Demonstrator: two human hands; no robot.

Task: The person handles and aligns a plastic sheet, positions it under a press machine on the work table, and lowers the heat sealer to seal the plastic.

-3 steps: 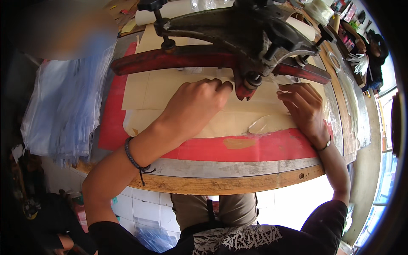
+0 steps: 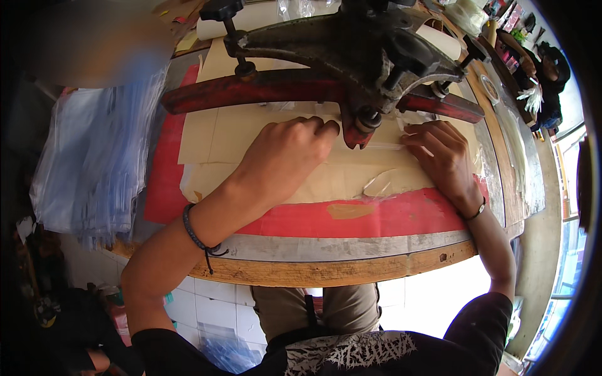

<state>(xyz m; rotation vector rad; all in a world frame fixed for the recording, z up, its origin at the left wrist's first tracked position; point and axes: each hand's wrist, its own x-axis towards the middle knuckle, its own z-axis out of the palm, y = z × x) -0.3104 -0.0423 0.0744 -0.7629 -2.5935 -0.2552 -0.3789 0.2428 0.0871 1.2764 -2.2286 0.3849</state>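
A press with a dark metal arm (image 2: 301, 45) and a long red bar (image 2: 251, 89) stands over the tan sheet (image 2: 251, 182) on the table. My left hand (image 2: 291, 147) is closed just in front of the bar, left of its middle bracket; its fingertips are hidden behind the knuckles. Right of the bracket, my right hand (image 2: 442, 150) pinches the edge of a clear plastic sheet (image 2: 385, 146). That sheet lies low under the bar and is hard to see against the tan surface.
A thick stack of clear bluish plastic sleeves (image 2: 94, 150) hangs over the table's left side. Red sheeting (image 2: 295, 219) lies under the tan sheet, by the wooden table edge (image 2: 326, 271). A loose clear scrap (image 2: 379, 183) rests near my right hand. Another person (image 2: 552, 69) is at far right.
The whole view has shifted slightly. My right hand has moved a little toward the press's middle bracket, and the clear sheet's edge shows more plainly beside it. My left hand has barely moved.
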